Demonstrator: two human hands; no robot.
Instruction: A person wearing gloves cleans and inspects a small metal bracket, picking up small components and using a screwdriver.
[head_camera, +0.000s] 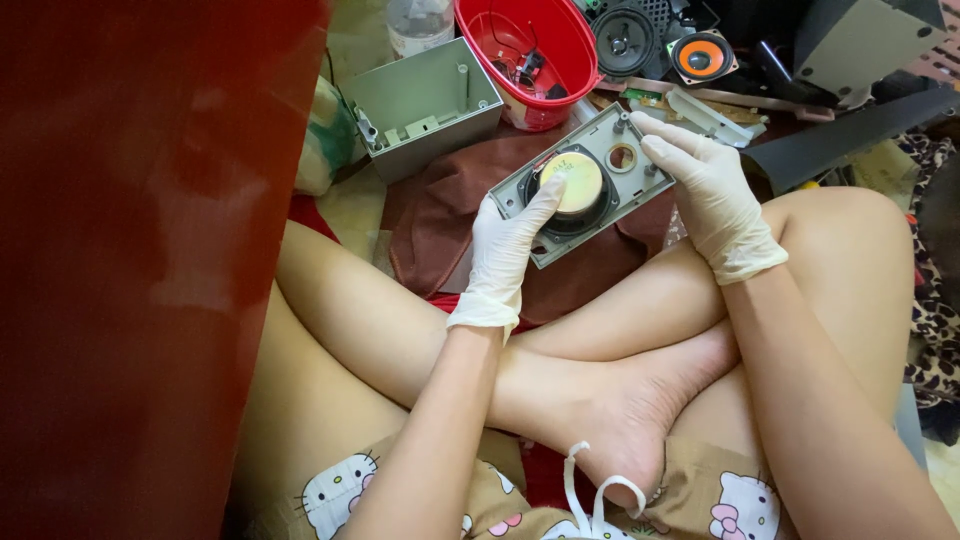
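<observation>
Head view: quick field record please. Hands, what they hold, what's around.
left hand: gloved, grips grey speaker panel at lower left, thumb on yellowish magnet cap
right hand: gloved, grips panel's upper right edge
panel: tilted, held above brown cloth
behind: open grey box, red bowl, orange-coned speaker

Landmark: speaker panel (590, 185), held over a cloth (440, 205), above crossed legs.
- Left hand (505, 250): on the panel's near-left edge.
- Right hand (705, 195): on its right edge.
- Open box (425, 105): behind-left of the panel.
- Bowl (525, 50): directly behind, small parts in it.
- Two loose speakers (660, 45): behind-right.
- Bottle (418, 22): behind the box.
</observation>
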